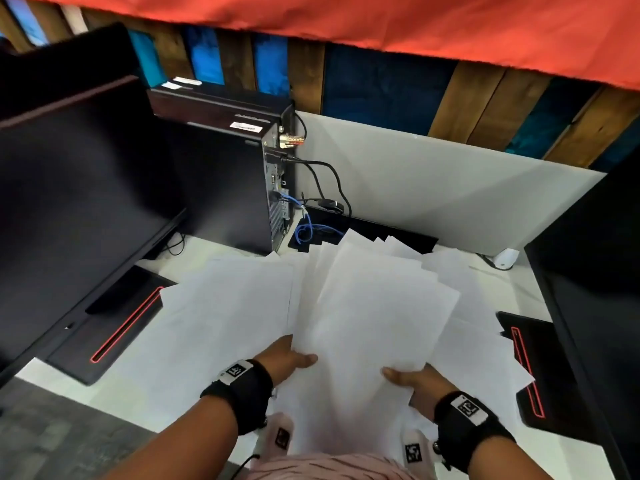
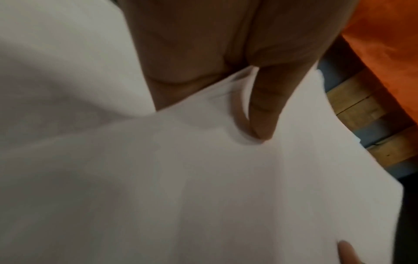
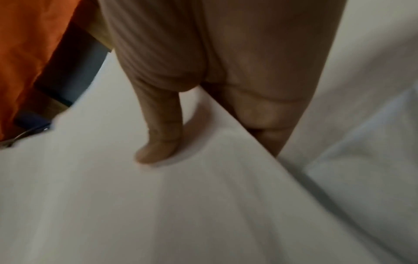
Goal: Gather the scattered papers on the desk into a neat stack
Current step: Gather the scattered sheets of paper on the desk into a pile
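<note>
Both wrists, strapped in black bands, are seen at the bottom of the head view, and between them a loose sheaf of papers [image 1: 374, 317] is held up off the tabletop [image 1: 131, 372]. On the near left edge the left hand [image 1: 285, 360] is clamped, thumb pressed on top, fingers hidden beneath. Opposite, the near right corner is pinched by the right hand [image 1: 414, 382] in the same way, thumb over, fingers under. More sheets [image 1: 225, 306] are left fanned flat underneath, spread left and right. Room is tight: a dark monitor [image 1: 79, 202] and a computer tower [image 1: 228, 181] are crowded in on the left, and a second monitor [image 1: 602, 271] on the right. White panel [image 1: 433, 181] is shown beyond the far tips of the sheaf.
</note>
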`<control>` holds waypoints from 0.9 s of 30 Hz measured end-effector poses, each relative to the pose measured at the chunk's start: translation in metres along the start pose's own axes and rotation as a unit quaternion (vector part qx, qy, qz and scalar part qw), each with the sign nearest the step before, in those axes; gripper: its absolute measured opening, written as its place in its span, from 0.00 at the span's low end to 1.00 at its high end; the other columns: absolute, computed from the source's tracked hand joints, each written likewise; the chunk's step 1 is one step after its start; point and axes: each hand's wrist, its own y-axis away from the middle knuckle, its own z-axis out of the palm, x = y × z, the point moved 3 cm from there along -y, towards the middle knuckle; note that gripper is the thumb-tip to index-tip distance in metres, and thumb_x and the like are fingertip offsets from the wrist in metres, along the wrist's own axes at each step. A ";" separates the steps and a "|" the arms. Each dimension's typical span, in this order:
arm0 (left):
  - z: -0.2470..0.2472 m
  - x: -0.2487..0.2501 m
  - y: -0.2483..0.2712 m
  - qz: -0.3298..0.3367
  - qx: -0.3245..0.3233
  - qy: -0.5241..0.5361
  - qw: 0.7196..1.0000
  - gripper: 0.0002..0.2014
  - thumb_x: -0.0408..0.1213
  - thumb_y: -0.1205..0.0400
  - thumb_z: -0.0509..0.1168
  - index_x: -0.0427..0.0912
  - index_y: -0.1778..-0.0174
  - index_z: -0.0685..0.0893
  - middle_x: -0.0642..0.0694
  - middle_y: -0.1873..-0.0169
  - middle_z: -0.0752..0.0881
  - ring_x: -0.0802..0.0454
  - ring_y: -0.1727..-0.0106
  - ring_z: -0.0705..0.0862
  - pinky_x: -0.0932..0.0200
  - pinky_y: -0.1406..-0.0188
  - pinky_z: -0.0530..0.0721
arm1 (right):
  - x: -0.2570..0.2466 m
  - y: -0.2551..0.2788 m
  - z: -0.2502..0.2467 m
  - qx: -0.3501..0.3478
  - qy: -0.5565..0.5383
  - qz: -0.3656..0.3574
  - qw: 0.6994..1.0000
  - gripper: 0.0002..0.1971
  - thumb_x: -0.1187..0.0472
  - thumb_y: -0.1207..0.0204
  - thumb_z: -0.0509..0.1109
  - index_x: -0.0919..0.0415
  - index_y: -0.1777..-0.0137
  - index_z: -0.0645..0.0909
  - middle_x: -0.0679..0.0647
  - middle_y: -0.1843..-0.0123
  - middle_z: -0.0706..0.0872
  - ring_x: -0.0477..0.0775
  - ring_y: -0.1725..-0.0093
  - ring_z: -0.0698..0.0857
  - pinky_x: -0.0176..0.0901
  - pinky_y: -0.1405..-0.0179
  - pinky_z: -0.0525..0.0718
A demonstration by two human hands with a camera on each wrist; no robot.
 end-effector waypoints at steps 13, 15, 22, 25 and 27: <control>-0.224 -0.075 0.017 -0.142 0.385 -0.351 0.841 0.30 0.47 0.23 0.65 0.42 0.25 0.69 0.39 0.27 0.73 0.37 0.25 0.70 0.42 0.25 0.67 | 0.021 -0.041 0.018 0.189 0.110 0.007 0.976 0.24 0.69 0.30 0.77 0.76 0.35 0.78 0.66 0.47 0.85 0.62 0.48 0.82 0.51 0.41 0.80; -0.223 -0.076 0.014 -0.123 0.380 -0.316 0.860 0.30 0.45 0.23 0.67 0.40 0.25 0.69 0.37 0.30 0.76 0.36 0.28 0.74 0.41 0.28 0.73 | 0.020 -0.042 0.020 0.203 0.118 0.000 0.972 0.24 0.68 0.29 0.76 0.76 0.34 0.78 0.65 0.47 0.84 0.62 0.49 0.82 0.49 0.42 0.79; -0.206 -0.059 0.017 -0.150 0.394 -0.343 0.840 0.36 0.54 0.27 0.70 0.45 0.25 0.69 0.38 0.26 0.69 0.35 0.25 0.68 0.41 0.27 0.72 | 0.006 -0.043 0.029 0.225 0.105 -0.019 0.968 0.26 0.62 0.27 0.74 0.73 0.31 0.76 0.67 0.40 0.85 0.67 0.40 0.83 0.61 0.31 0.78; -0.203 -0.055 0.012 -0.083 0.343 -0.293 0.889 0.35 0.48 0.27 0.73 0.40 0.26 0.71 0.36 0.29 0.74 0.37 0.30 0.76 0.46 0.28 0.74 | 0.007 -0.041 0.034 0.214 0.112 -0.016 0.970 0.24 0.63 0.26 0.73 0.70 0.31 0.76 0.63 0.45 0.83 0.65 0.41 0.83 0.57 0.32 0.77; -0.192 -0.052 0.009 -0.057 0.294 -0.261 0.918 0.32 0.43 0.26 0.73 0.37 0.27 0.72 0.36 0.33 0.80 0.40 0.32 0.79 0.54 0.31 0.74 | 0.010 -0.038 0.040 0.202 0.124 -0.012 0.971 0.22 0.65 0.26 0.73 0.71 0.33 0.77 0.62 0.46 0.84 0.63 0.45 0.83 0.54 0.34 0.79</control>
